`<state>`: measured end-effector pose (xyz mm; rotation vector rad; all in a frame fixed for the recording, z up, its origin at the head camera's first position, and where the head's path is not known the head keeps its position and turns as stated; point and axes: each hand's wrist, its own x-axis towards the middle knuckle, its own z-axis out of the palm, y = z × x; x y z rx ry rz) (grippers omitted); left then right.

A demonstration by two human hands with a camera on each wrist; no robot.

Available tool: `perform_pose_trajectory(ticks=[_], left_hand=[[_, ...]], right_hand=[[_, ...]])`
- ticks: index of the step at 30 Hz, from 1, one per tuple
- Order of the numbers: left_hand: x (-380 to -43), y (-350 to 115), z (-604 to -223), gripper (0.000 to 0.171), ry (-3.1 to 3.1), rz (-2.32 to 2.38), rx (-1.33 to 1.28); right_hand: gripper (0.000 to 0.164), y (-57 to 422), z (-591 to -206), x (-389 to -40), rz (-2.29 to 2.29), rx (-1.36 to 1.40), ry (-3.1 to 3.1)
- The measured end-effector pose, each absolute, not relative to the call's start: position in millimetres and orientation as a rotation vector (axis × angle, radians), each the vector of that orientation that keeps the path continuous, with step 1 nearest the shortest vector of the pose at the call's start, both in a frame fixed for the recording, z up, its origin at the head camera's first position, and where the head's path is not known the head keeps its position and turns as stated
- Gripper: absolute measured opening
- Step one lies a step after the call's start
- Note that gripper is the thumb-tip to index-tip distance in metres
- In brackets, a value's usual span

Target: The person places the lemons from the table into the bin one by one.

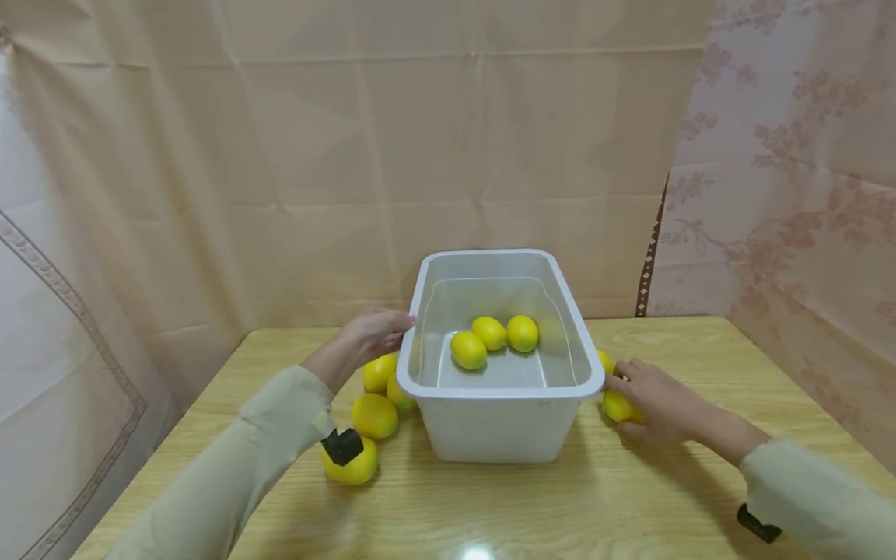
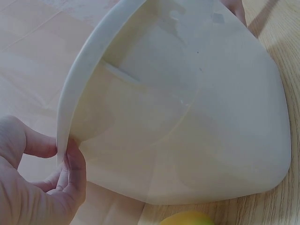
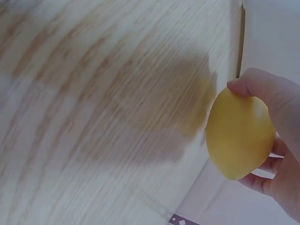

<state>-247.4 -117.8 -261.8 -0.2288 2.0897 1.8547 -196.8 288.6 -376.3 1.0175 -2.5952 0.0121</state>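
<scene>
A pale grey plastic bin stands on the wooden table with three lemons lying on its floor. My left hand pinches the bin's left rim between thumb and fingers, seen close up on the rim in the left wrist view. To the right of the bin, my right hand grips a lemon, thumb on one side and fingers curled behind it. Another lemon shows partly between that hand and the bin wall.
Several lemons lie on the table left of the bin, below my left forearm. A beige cloth hangs behind the table's back edge, and a floral cloth hangs on the right.
</scene>
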Motion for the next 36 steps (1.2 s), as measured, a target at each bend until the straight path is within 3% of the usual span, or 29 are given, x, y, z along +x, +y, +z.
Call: perform_pose_trajectory(ticks=[36], left_hand=[[-246.0, -118.0, -261.6, 0.043, 2.08, 1.864, -0.236]], right_hand=[[0.05, 287.8, -330.9, -199.6, -0.086, 1.106, -2.543]])
